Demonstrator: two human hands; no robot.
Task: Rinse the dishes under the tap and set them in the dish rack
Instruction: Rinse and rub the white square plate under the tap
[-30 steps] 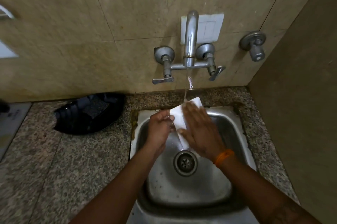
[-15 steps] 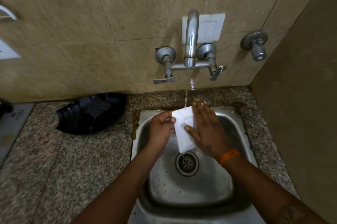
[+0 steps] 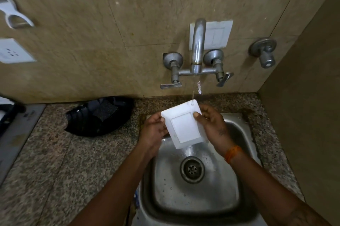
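A white square plate (image 3: pixel 184 124) is tilted over the steel sink (image 3: pixel 244 137), its flat face turned up toward me. Water from the wall tap (image 3: pixel 197 45) falls in a thin stream onto the plate's far edge and runs off its lower corner. My left hand (image 3: pixel 153 131) grips the plate's left edge. On the opposite edge my right hand (image 3: pixel 211 126) holds on, thumb pressed on the face and fingers behind.
A black dish rack (image 3: pixel 99 117) sits on the speckled granite counter (image 3: pixel 55 170) left of the sink. The drain (image 3: pixel 192 169) lies below the plate. A side wall (image 3: pixel 303 115) closes the right. A dark object (image 3: pixel 9 113) and a grey board (image 3: pixel 16 132) lie far left.
My right hand slid off the plate's face to its right edge, uncovering the face. The plate rose slightly and turned flatter toward me under the stream.
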